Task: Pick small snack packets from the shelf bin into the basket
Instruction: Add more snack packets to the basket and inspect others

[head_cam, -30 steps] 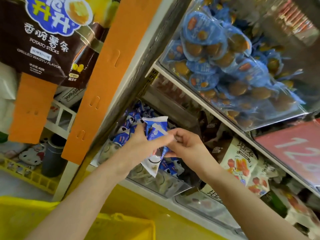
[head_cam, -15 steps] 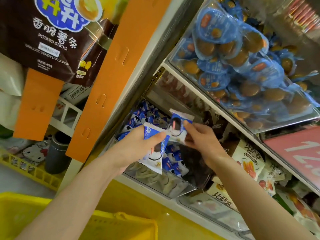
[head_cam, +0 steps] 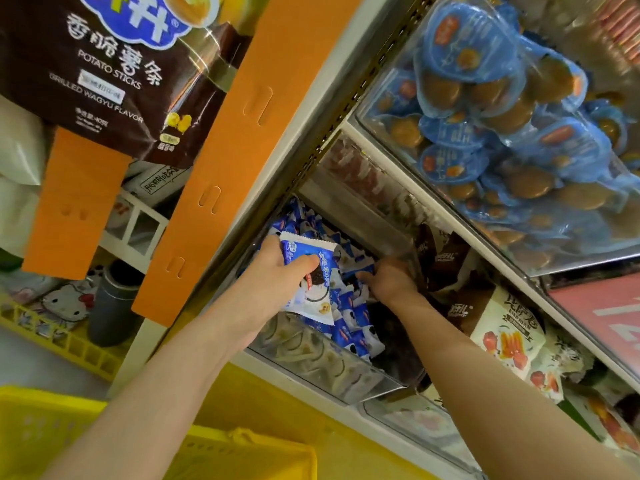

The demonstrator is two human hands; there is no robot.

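Observation:
A clear plastic shelf bin (head_cam: 322,368) holds several small blue-and-white snack packets (head_cam: 351,327). My left hand (head_cam: 273,278) is raised in front of the bin and grips a small stack of these packets (head_cam: 317,289), thumb pressed across the top one. My right hand (head_cam: 393,282) reaches into the bin to the right of it, back of the hand towards me. Its fingers curl onto a blue packet (head_cam: 366,270) lying on the pile. The yellow basket (head_cam: 242,455) sits below my left forearm at the bottom left.
An upper shelf bin (head_cam: 519,133) of blue egg-shaped snack packs overhangs at the top right. Brown and white snack bags (head_cam: 505,337) fill the neighbouring bin on the right. An orange card strip (head_cam: 221,188) and a hanging potato-sticks bag (head_cam: 104,64) are at the left.
My right hand no longer holds a packet beside my left hand; it has gone back down into the bin. The stack stays in my left hand.

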